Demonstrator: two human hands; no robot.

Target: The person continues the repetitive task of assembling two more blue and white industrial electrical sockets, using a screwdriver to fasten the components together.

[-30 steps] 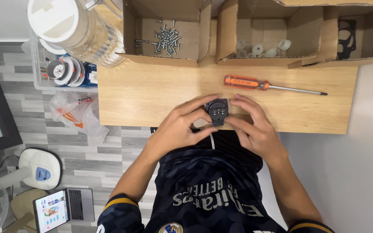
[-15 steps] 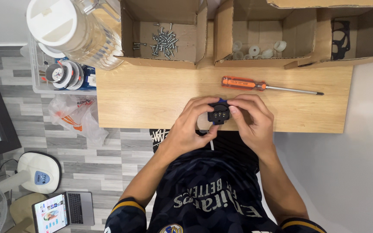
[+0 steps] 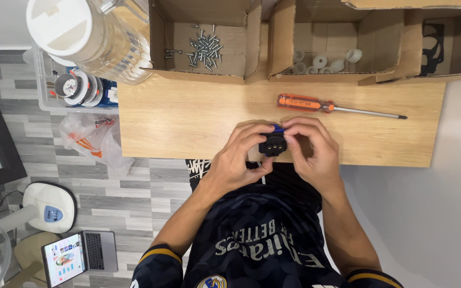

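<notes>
- A small black plastic part (image 3: 273, 144), blocky with round sockets turned up toward the camera, is pinched between the fingertips of the left hand (image 3: 237, 157) and the right hand (image 3: 313, 152), just over the near edge of the wooden tabletop (image 3: 188, 120).
- Its long axis cannot be made out; a blue piece behind it is mostly hidden by fingers.
- An orange-handled screwdriver (image 3: 337, 106) lies beyond, shaft pointing right.
- A cardboard box of metal screws (image 3: 204, 48) stands further back.

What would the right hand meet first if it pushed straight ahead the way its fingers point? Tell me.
The right hand points up and left across the wooden tabletop, its grip on the small black plastic part. Past that part it would likely meet the left hand's fingers, which hold the same piece; depth is uncertain.
</notes>
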